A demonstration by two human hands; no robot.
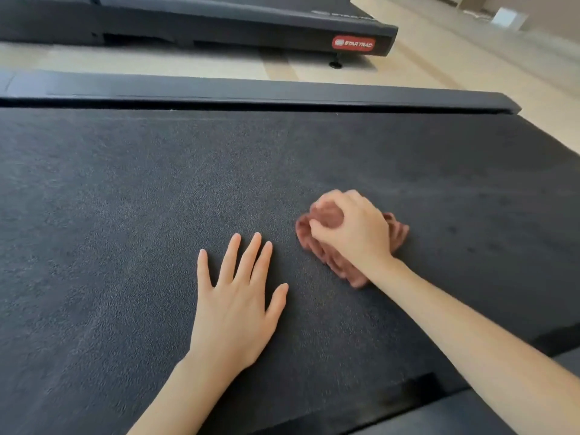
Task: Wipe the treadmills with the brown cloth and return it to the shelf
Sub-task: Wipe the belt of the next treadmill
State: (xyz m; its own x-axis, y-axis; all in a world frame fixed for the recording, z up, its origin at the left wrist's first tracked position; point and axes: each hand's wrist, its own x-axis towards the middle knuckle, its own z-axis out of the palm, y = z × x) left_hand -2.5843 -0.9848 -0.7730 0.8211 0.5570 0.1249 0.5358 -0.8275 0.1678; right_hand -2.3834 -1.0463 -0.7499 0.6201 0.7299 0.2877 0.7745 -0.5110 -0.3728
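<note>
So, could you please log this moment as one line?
right hand: grips brown cloth | left hand: flat on treadmill belt

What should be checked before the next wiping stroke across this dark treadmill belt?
1. Crumpled brown cloth held by the right hand: ok.
2. Cloth pressed on the dark textured treadmill belt: ok.
3. Left hand flat on the belt, clear of the cloth: ok.
4. Belt ahead free of objects: ok.
5. Belt stopped: cannot tell.
6. Second black treadmill with red logo already wiped: cannot tell.
</note>
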